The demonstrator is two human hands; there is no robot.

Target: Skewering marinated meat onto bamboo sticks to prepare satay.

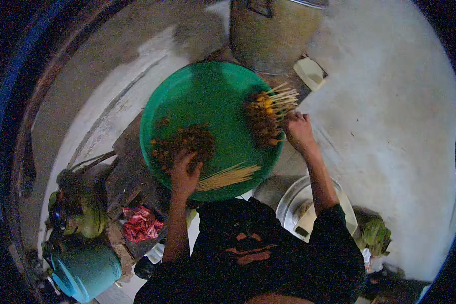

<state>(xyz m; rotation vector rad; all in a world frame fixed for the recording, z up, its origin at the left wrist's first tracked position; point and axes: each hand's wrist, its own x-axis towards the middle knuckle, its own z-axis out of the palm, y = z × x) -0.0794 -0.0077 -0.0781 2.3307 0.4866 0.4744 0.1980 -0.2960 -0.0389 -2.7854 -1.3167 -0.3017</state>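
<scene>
A wide green plastic basin (222, 110) lies before me. At its left, brown, sauce-coated food pieces (193, 138) form a loose heap, and my left hand (185, 171) reaches into it. The fingertips are partly lost among the dark pieces, so whether they grip one is unclear. Filled skewers (262, 117) are stacked at the basin's right side, bare ends pointing over the rim. My right hand (298, 129) has curled fingers closed at the lower bare stick ends of this stack. Bare bamboo sticks (230, 176) lie in a bundle near my side of the basin.
Beyond the basin stands a large metal pot (275, 38), with a pale block-like object (309, 72) beside it. A metal bowl (288, 209) is under my right arm. To the left are crumpled red plastic (141, 224) and a turquoise bucket (93, 271).
</scene>
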